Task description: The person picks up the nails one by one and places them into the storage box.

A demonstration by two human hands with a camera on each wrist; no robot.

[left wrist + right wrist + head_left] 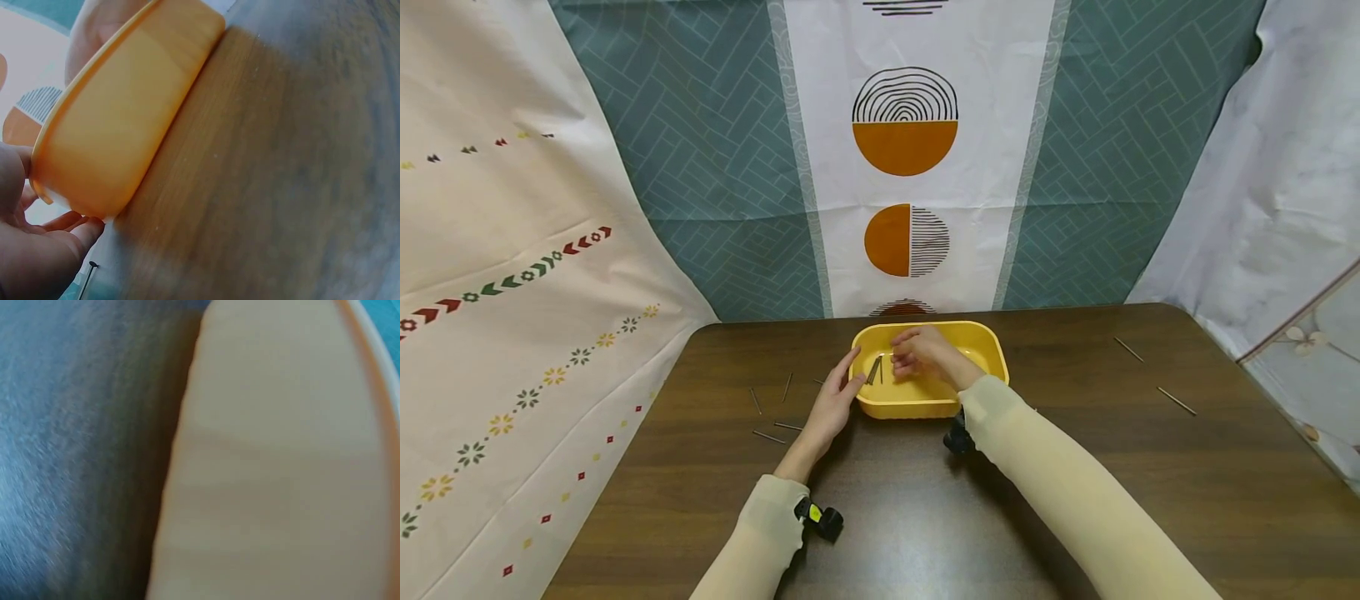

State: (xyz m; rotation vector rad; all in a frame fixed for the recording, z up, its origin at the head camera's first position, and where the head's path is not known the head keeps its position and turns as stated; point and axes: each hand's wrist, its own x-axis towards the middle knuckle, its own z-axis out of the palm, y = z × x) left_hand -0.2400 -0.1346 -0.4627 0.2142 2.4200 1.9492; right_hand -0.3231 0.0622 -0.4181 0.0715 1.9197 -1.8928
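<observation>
Nearest the camera, two pale sleeves [752, 533] are extended over the dark bench [1232, 475], a small black device [829, 523] being worn at each wrist. Toward the far edge a yellow tray [917, 409] is set upright, within reach of both arms. Its left end is gripped by the left hand [833, 406]: the thumb is laid over the rim and the fingers are placed against the outer wall, presumably so that sliding is prevented while the interior is worked in. Inside, the right hand [925, 354] is held low with fingers bent; whether anything is pinched cannot be told, as the fingertips are blurred and only wall and bench are shown by the right wrist view. Beside it, a few nails [874, 369] are grouped at the tray's left side, where spillage is likely checked by the walls. Loose nails [769, 437] are scattered left of the tray, and two more nails [1176, 400] are found well apart on the right.
</observation>
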